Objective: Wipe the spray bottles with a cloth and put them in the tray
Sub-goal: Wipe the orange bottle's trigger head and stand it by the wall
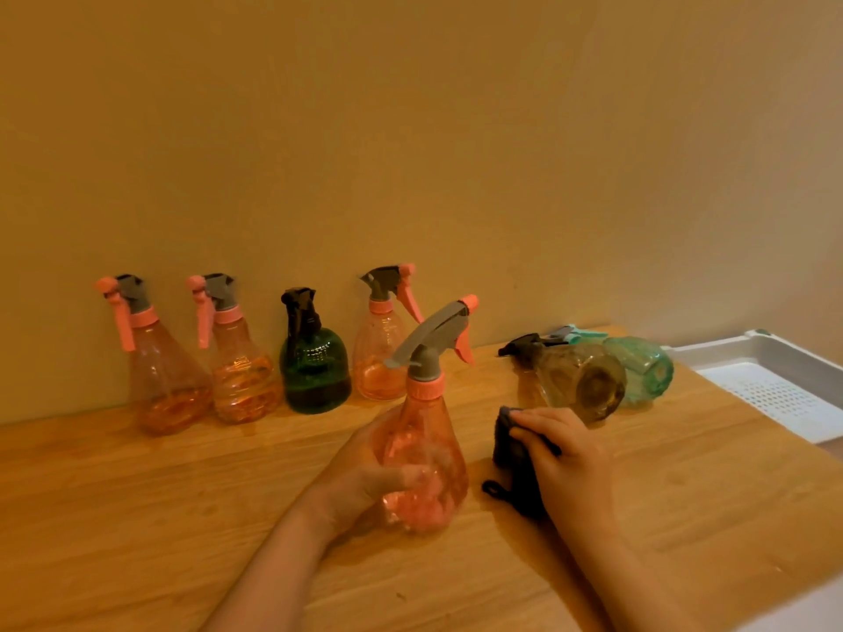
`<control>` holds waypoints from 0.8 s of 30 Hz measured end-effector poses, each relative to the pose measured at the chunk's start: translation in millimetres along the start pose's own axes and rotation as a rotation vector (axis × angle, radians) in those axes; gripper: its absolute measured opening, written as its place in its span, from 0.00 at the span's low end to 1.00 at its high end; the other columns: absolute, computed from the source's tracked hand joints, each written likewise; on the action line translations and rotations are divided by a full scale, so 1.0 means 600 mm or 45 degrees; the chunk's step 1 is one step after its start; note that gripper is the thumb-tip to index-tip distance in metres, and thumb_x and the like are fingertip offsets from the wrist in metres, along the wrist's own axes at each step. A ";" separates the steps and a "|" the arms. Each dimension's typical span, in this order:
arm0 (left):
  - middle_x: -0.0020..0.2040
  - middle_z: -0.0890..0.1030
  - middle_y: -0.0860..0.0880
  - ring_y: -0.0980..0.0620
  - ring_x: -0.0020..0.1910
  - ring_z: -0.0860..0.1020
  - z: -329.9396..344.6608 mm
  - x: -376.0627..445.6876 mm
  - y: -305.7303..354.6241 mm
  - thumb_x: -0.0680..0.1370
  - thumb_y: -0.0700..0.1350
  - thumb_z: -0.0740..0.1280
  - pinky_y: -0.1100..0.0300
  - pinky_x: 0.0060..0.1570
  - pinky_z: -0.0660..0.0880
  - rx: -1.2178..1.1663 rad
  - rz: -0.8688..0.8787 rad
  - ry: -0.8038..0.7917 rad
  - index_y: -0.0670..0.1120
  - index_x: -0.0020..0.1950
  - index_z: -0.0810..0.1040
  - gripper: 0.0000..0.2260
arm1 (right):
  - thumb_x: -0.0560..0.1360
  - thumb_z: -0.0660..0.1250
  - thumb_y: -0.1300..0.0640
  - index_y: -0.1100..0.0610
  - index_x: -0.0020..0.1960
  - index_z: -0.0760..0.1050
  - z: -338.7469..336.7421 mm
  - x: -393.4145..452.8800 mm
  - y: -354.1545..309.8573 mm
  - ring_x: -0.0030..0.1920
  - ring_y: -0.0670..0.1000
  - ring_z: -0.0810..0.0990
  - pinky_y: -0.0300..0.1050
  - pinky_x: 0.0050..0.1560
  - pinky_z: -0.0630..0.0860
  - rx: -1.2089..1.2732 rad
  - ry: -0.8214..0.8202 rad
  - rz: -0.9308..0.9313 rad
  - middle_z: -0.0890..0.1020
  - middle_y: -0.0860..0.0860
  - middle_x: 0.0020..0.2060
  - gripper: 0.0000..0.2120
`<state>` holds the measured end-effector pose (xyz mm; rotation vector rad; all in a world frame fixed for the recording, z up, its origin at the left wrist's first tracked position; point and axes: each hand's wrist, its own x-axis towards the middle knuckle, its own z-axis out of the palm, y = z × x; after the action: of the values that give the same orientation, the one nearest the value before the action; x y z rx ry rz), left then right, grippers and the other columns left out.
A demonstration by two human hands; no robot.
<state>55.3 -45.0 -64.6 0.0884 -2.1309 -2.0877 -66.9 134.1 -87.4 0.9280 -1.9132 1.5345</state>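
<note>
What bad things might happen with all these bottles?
Two bottles, brown and teal, lie on their sides near the tray; a nudge might roll them. The left hand grips the pink bottle low on its body, so it could slip once the right hand rubs it with the cloth.

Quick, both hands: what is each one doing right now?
Left hand: grips the pink spray bottle, upright.
Right hand: holds the dark cloth, beside the bottle.
</note>
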 end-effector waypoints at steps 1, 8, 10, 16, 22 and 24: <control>0.55 0.83 0.53 0.54 0.56 0.81 -0.003 0.001 -0.001 0.57 0.51 0.76 0.62 0.47 0.78 -0.004 0.008 0.029 0.53 0.66 0.71 0.38 | 0.66 0.67 0.64 0.53 0.45 0.81 -0.001 -0.002 0.003 0.45 0.38 0.78 0.26 0.47 0.70 0.000 0.005 0.025 0.79 0.42 0.41 0.11; 0.69 0.68 0.51 0.52 0.63 0.74 -0.006 0.003 -0.005 0.58 0.55 0.75 0.61 0.53 0.76 0.171 -0.027 0.229 0.63 0.68 0.64 0.40 | 0.66 0.68 0.65 0.53 0.44 0.81 -0.002 -0.003 0.005 0.45 0.38 0.77 0.25 0.47 0.69 -0.016 -0.014 0.048 0.77 0.38 0.42 0.10; 0.67 0.63 0.55 0.55 0.62 0.70 0.004 0.002 -0.003 0.61 0.53 0.79 0.69 0.47 0.72 0.388 -0.048 0.327 0.67 0.62 0.61 0.37 | 0.67 0.70 0.70 0.55 0.44 0.82 -0.004 -0.002 0.008 0.45 0.39 0.77 0.25 0.48 0.69 -0.011 -0.012 0.061 0.77 0.38 0.43 0.12; 0.68 0.67 0.59 0.58 0.67 0.68 0.021 -0.002 -0.001 0.76 0.38 0.68 0.78 0.44 0.71 0.368 0.116 0.553 0.60 0.72 0.59 0.31 | 0.66 0.71 0.74 0.57 0.44 0.82 -0.006 0.001 0.004 0.44 0.41 0.76 0.24 0.48 0.69 -0.020 -0.027 0.071 0.76 0.36 0.42 0.14; 0.67 0.68 0.52 0.53 0.65 0.70 0.043 0.008 -0.005 0.69 0.48 0.77 0.60 0.62 0.69 0.892 0.100 0.825 0.54 0.73 0.64 0.36 | 0.66 0.71 0.73 0.58 0.44 0.82 -0.008 0.003 0.001 0.42 0.42 0.77 0.24 0.48 0.69 -0.043 -0.043 0.103 0.76 0.36 0.41 0.13; 0.67 0.71 0.50 0.53 0.65 0.71 0.049 0.017 -0.013 0.68 0.47 0.77 0.59 0.63 0.69 0.892 0.117 0.869 0.52 0.73 0.66 0.36 | 0.66 0.71 0.73 0.59 0.44 0.83 -0.008 0.004 -0.001 0.42 0.45 0.78 0.25 0.48 0.69 -0.042 -0.052 0.092 0.76 0.36 0.41 0.12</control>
<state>40.2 -17.6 -71.8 0.6549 -2.1985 -0.9507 -68.1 138.2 -84.0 0.8913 -2.0154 1.5306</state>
